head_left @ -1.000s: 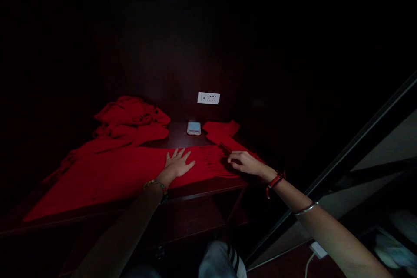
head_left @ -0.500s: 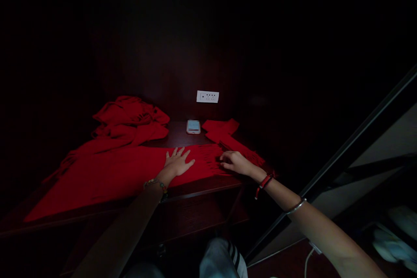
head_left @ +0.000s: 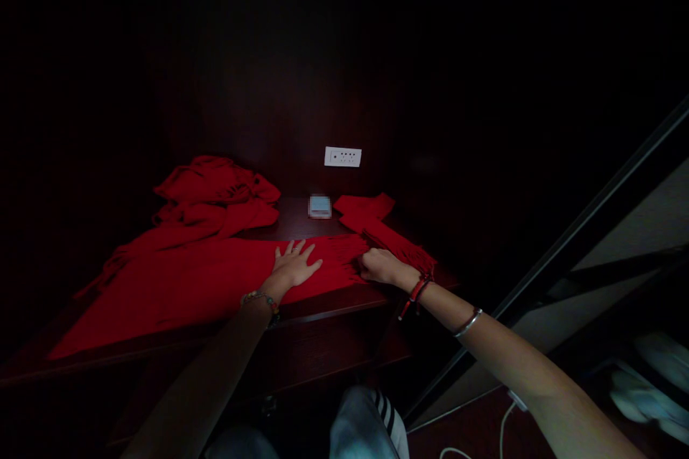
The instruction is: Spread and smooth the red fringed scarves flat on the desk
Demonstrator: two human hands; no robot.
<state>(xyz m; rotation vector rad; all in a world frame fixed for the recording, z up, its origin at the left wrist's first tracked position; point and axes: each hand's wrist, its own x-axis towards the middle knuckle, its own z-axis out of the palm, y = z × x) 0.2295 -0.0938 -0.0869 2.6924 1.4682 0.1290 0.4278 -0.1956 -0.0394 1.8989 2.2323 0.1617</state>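
While the left hand [head_left: 293,269] lies flat with fingers spread on a red fringed scarf [head_left: 177,287], the right hand [head_left: 381,265], right of centre, is curled into a fist at the scarf's tasselled end; whether strands are caught in it, the dim view does not settle. Scarf: one, laid lengthwise along the front of a dark wooden desktop [head_left: 288,226], lower left of the frame to centre. Crumpled red fabric [head_left: 215,193]: one heap, left of centre. Folded red cloth [head_left: 371,214]: one, fringed, right of centre. Phone [head_left: 319,206]: one, screen lit, centre. White socket panel [head_left: 343,156]: one, above the phone. Worn: beaded bracelet [head_left: 260,297], left wrist; red cord bracelet [head_left: 420,288] and silver bangle [head_left: 469,323], right arm.
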